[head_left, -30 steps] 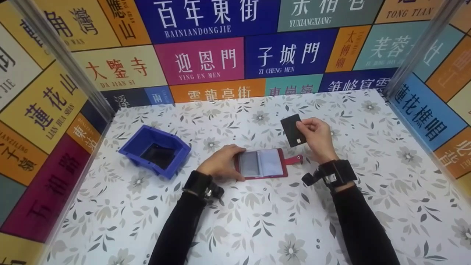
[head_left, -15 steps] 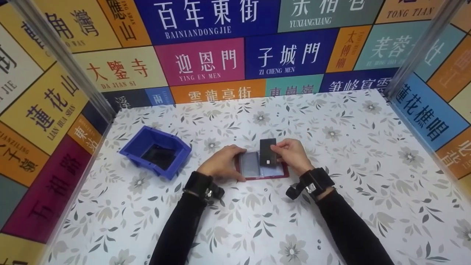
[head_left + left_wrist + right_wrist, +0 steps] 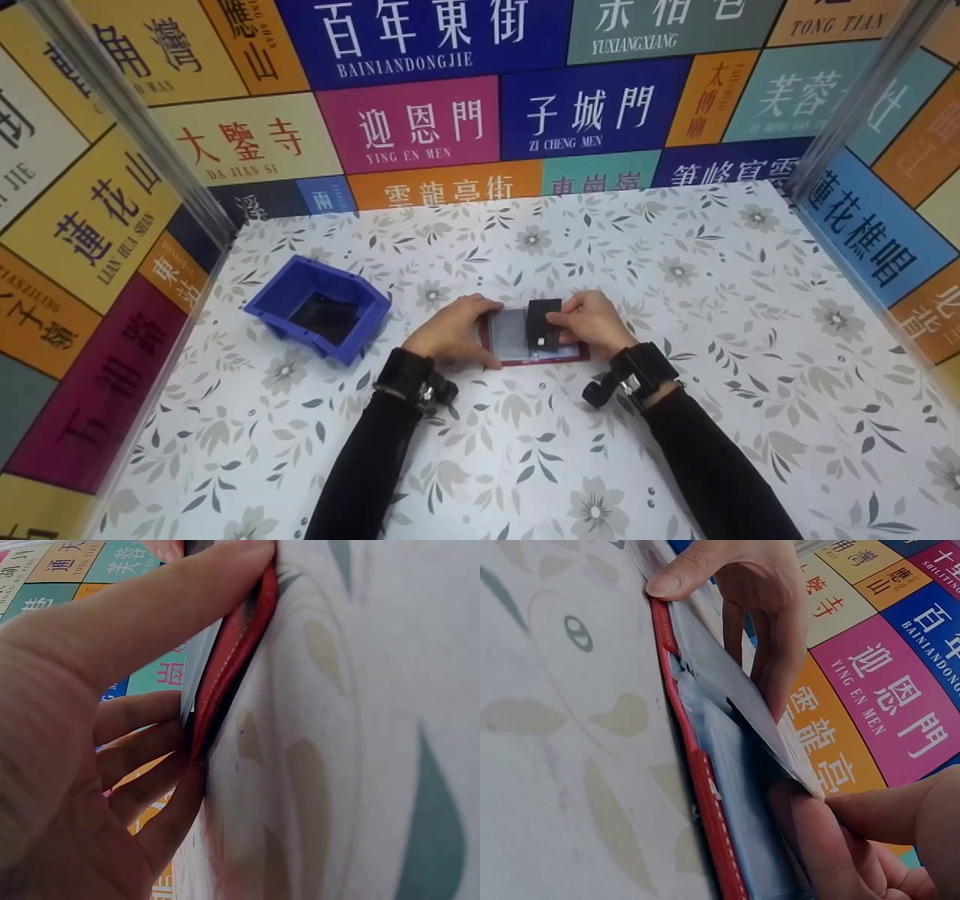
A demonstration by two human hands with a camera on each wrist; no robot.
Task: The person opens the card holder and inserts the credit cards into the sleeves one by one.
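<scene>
A red card holder [image 3: 510,336] lies open flat on the table, its clear plastic sleeves facing up. My left hand [image 3: 454,330] holds its left side, the thumb at the near edge and the fingers at the far edge. A black card [image 3: 541,324] with a small pale chip is pinched between the thumb and finger of my right hand [image 3: 596,321]. The card sits over the right-hand sleeves. In the right wrist view the sleeves [image 3: 735,765] gape beside the red stitched edge [image 3: 716,832]. Whether the card's lower end is inside a sleeve I cannot tell.
A blue plastic bin [image 3: 319,307] stands to the left with something dark and flat at its bottom. The table [image 3: 480,450] has a white cover with a leaf and flower print. Panels with coloured signs [image 3: 420,120] enclose the back and sides.
My right hand has brought the black card leftward from beside the card holder onto its right half, then slightly toward me. The left hand has stayed on the holder.
</scene>
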